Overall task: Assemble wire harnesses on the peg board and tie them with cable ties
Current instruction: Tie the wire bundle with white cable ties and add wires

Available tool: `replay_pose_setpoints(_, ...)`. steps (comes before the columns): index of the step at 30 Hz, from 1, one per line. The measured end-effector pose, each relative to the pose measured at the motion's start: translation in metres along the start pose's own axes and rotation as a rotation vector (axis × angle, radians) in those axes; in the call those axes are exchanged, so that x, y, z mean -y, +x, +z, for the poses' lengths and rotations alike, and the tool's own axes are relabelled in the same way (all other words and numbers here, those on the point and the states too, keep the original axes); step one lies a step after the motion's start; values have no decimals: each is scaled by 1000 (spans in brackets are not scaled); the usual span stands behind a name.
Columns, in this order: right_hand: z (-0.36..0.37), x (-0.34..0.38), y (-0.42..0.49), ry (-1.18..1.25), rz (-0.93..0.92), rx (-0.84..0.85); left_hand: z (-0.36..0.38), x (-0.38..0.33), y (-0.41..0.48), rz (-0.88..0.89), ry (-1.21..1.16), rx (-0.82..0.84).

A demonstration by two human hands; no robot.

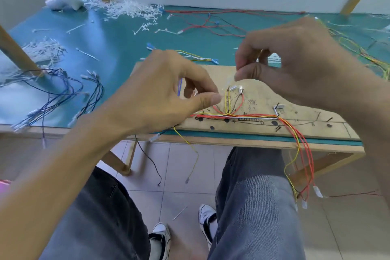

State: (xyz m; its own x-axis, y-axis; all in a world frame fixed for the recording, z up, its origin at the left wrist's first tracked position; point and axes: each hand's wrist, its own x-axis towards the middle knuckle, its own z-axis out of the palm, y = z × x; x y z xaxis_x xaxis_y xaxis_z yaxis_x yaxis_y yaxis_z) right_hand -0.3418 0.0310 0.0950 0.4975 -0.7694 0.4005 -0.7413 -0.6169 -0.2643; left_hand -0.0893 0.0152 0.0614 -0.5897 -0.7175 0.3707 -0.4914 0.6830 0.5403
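Both hands above peg board (263, 99) on desk (118, 48); left hand (168, 88) and right hand (295, 63) grips pinched, contents too blurred to tell; wire harness (249, 115) routed below.

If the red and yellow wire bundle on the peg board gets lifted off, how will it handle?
Probably floppy: the wire bundle runs straight only between pegs, and its free ends droop off the peg board edge toward the floor. Likely light, since the strands are thin. It may splay apart when lifted; no cable tie is visible on it.

teal table (118, 48) carries peg board (259, 93), cable ties (130, 9).
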Motion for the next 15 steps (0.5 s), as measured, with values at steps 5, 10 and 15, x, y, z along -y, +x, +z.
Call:
replay_pose_setpoints(5, 24, 12, -3, 525, 55, -77, 3, 4, -16, -55, -168, 9)
replay_pose_setpoints(10, 58, 20, -9, 937, 180, -198, 15, 7, -28, -81, -254, 1)
replay_pose_setpoints(15, 79, 25, -13, 1172, 264, -314, 24, 7, -33, -90, -282, -21)
